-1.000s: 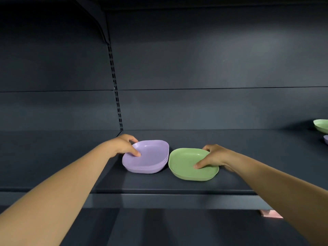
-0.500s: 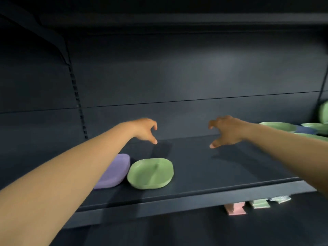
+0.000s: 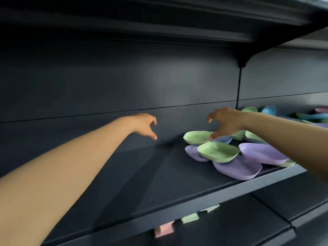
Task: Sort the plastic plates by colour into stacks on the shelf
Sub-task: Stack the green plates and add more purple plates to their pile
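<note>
A jumble of plastic plates lies on the right part of the dark shelf. A green plate sits on top at the front, another green plate behind it, and purple plates spread to the right. A bluish plate lies between them. My right hand hovers over the back of the pile, fingers spread and curved, holding nothing. My left hand hangs in the air left of the pile, loosely curled and empty.
Farther right on the shelf lie more plates, blue, green and pink. An upper shelf with a bracket overhangs. Pink and green tags show under the shelf's front edge.
The view has swung right, away from the sorted purple and green stacks. Both empty hands have moved right, and the mixed pile has come under my right hand.
</note>
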Tool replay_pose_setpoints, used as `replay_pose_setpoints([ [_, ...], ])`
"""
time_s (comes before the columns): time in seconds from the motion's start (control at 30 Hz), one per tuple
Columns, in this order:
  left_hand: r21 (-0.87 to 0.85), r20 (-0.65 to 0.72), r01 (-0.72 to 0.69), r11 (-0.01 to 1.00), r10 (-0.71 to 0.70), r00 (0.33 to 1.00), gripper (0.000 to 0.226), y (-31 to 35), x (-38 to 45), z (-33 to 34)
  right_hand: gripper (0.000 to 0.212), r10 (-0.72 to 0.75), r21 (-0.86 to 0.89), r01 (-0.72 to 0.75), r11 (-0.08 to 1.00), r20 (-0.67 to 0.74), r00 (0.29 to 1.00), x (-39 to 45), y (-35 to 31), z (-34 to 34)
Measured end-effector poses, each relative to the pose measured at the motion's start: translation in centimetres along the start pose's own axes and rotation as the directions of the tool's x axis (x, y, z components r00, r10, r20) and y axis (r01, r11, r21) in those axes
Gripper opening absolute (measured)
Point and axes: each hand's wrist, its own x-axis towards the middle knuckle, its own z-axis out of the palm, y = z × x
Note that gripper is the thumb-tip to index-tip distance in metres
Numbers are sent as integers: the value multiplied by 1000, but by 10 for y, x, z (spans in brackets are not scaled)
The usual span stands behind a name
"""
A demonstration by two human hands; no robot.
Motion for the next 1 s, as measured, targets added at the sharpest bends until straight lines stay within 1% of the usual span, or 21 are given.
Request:
replay_pose_setpoints([
  [0.1, -21, 15, 9, 1000, -8, 1000, 64, 44, 43, 7, 75, 9, 24, -10, 1000, 12, 1000, 9, 58, 10],
  [0.2, -74, 31, 56, 996, -53, 998, 64, 73, 81, 17, 71, 23, 103, -29, 994, 53, 998, 21, 103, 22],
  [0.3, -183, 67, 145, 972, -135, 989, 64, 87, 114, 33, 65, -4, 200, -20, 980, 118, 993, 38, 130, 36],
  [0.4, -305, 102, 241, 921, -220, 970, 66, 92, 140, 53, 56, -68, 292, 11, 956, 186, 980, 62, 142, 55],
  [0.5, -476, 157, 337, 812, -299, 941, 66, 93, 164, 76, 53, -127, 422, -6, 907, 287, 949, 88, 145, 81],
  [0.57, -568, 193, 379, 731, -329, 924, 53, 94, 179, 92, 54, -157, 490, -42, 871, 358, 920, 104, 142, 96],
  [0.6, -597, 207, 394, 698, -340, 917, 46, 94, 186, 100, 51, -170, 512, -60, 857, 391, 904, 111, 140, 102],
  [0.7, -678, 254, 430, 596, -359, 898, 47, 95, 204, 119, 32, -205, 567, -111, 816, 464, 862, 129, 134, 118],
  [0.8, -755, 296, 445, 482, -356, 886, 38, 96, 216, 129, 27, -249, 604, -134, 785, 507, 825, 139, 130, 131],
  [0.87, -794, 317, 450, 408, -353, 880, 31, 98, 221, 133, 25, -282, 636, -136, 760, 511, 812, 142, 128, 138],
  [1.0, -826, 329, 449, 342, -354, 875, 36, 98, 226, 138, 27, -338, 691, -135, 710, 503, 795, 146, 124, 150],
])
